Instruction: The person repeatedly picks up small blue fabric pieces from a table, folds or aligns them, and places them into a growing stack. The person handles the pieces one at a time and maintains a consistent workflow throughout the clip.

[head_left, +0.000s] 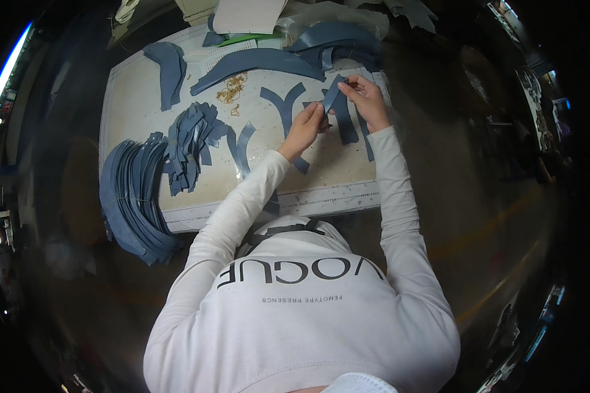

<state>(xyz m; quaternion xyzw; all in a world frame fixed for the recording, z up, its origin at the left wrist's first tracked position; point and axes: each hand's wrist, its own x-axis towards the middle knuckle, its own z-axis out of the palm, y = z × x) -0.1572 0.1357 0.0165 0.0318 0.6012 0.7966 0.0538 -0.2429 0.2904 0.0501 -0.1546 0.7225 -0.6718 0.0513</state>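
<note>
One blue strip (334, 96), pinched over the bench (337, 175) by the fingers of left hand (303, 130) and right hand (368, 103). Work judged under way, completed share not distinguishable: loose strips (287, 115) laid nearby, curved stack (132, 196) at left apparently yet to be handled.

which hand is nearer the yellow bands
Left. The left hand is to the right of the yellow bands, closer to the body; the right hand is farther right.
</note>
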